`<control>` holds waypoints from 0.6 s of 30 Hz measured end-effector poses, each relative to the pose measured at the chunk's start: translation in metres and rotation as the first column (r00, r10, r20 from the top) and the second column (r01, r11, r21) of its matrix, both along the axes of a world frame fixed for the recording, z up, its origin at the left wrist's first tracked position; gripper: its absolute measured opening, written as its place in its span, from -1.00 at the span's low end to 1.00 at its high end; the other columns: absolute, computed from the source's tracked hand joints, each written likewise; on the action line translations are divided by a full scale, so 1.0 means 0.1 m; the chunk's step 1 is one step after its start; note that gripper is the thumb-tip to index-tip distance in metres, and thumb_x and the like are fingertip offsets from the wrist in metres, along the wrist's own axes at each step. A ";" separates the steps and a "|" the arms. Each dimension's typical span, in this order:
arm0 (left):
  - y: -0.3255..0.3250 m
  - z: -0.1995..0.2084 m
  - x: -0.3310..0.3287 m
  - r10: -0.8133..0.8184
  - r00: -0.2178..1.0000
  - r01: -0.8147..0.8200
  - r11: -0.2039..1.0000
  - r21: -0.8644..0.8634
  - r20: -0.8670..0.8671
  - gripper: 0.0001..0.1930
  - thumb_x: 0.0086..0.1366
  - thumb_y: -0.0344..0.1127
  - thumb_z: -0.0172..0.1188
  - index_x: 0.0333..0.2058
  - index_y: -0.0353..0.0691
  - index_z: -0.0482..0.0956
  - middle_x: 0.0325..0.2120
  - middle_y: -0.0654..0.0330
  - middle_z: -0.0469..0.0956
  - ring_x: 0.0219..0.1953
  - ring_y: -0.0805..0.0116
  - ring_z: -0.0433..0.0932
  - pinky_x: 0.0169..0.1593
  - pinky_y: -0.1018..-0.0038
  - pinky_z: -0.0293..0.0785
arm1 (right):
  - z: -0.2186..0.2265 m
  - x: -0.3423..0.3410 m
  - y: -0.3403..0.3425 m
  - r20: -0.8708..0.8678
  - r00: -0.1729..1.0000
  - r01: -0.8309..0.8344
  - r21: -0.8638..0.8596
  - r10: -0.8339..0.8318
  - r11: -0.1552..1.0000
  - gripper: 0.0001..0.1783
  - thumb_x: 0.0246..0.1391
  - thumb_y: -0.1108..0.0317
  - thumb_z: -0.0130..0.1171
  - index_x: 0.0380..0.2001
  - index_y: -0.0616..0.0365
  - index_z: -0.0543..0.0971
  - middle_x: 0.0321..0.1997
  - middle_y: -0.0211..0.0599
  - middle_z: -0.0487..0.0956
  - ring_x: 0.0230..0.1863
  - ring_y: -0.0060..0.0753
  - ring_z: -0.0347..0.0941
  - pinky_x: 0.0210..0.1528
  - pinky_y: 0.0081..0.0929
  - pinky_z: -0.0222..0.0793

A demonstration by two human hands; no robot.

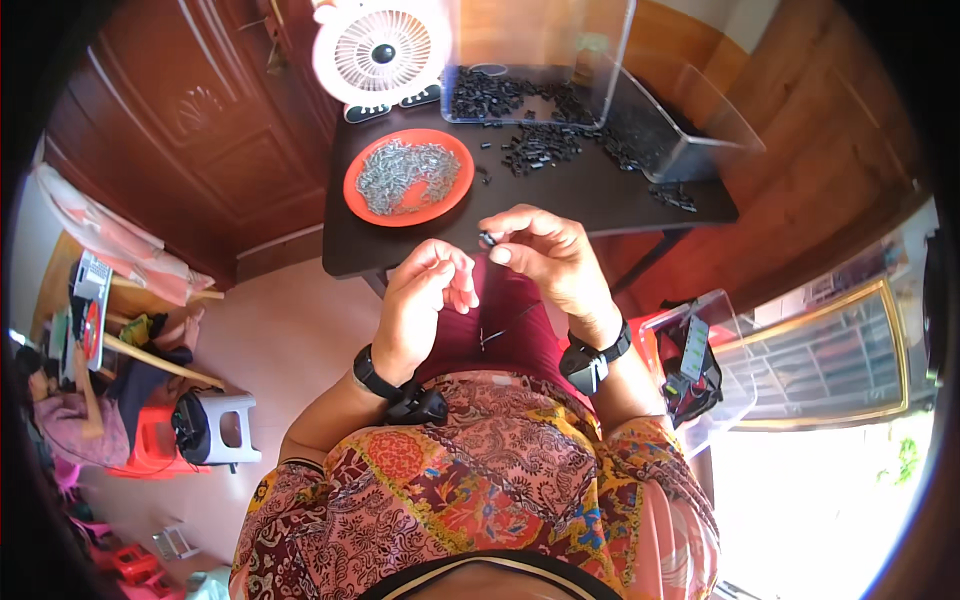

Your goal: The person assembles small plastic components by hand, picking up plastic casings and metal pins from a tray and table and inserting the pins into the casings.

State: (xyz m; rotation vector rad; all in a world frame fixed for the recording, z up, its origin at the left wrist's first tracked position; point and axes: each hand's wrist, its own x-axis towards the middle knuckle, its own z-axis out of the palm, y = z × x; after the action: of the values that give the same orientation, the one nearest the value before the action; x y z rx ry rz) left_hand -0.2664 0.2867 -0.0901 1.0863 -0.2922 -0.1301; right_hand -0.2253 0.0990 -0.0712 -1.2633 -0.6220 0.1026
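Note:
My right hand (550,260) pinches a small black plastic piece (487,240) between thumb and forefinger, over my lap at the table's near edge. Beside it, my left hand (425,295) is closed, its thumb against the curled fingers; whatever lies between them is too small to make out. The two hands are close but apart. Beyond the left hand, an orange-red plate (362,209) carries a heap of small silvery metal parts (405,175), perhaps screws. Loose black pieces (540,148) like the pinched one lie scattered on the dark table (450,250).
A clear plastic bin (535,40) with black pieces stands at the back, another clear bin (700,140) at the right. A white fan (383,50) stands back left. A grey stool (230,425) is on the floor, and another person (75,420) sits far left.

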 end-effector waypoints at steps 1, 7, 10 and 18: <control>0.00 0.03 -0.04 -0.012 1.000 0.012 1.000 0.029 0.003 -0.76 0.34 -0.21 -0.07 -0.27 -0.28 0.43 -0.46 0.23 0.47 -0.44 0.46 0.48 -0.34 0.58 0.38 | -0.02 -0.05 0.01 0.102 0.993 0.064 -0.072 -0.057 0.995 -0.76 0.04 0.60 0.20 -0.17 0.22 0.60 -0.18 -0.35 0.57 -0.10 -0.54 0.45 0.01 -0.56 0.34; 0.04 -0.02 -0.22 0.030 0.999 -0.033 0.997 0.073 0.036 -0.68 0.37 -0.19 -0.17 -0.14 -0.32 0.40 -0.41 0.16 0.52 -0.43 0.38 0.52 -0.34 0.50 0.41 | -0.01 -0.40 0.12 0.377 0.921 0.148 -0.118 -0.094 0.982 -0.81 0.00 0.52 0.19 -0.24 0.25 0.59 -0.31 -0.17 0.54 -0.29 -0.27 0.53 -0.22 -0.41 0.43; -0.09 0.08 -0.28 0.056 0.997 -0.063 0.988 0.141 0.054 -0.70 0.38 -0.21 -0.19 -0.14 -0.32 0.39 -0.40 0.16 0.49 -0.43 0.41 0.43 -0.35 0.50 0.34 | -0.10 -0.47 0.14 0.518 0.831 0.279 -0.072 -0.203 0.958 -0.76 -0.10 0.54 0.24 -0.26 0.25 0.61 -0.32 -0.13 0.55 -0.33 -0.14 0.55 -0.30 -0.35 0.48; -0.06 -0.09 -0.25 -0.009 0.995 -0.011 0.979 0.204 0.097 -0.64 0.38 -0.25 -0.26 -0.01 -0.37 0.34 -0.41 0.16 0.47 -0.43 0.42 0.40 -0.32 0.52 0.28 | -0.19 -0.51 0.04 0.654 0.711 0.414 -0.094 -0.257 0.905 -0.78 -0.12 0.44 0.30 -0.32 0.22 0.61 -0.35 -0.16 0.54 -0.33 -0.12 0.52 -0.27 -0.33 0.46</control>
State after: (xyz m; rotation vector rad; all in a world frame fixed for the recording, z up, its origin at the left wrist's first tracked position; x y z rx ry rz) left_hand -0.2911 0.2811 -0.0994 1.2989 -0.3717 -0.1082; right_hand -0.2761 0.1033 -0.0906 -1.6386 -0.9590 -0.6068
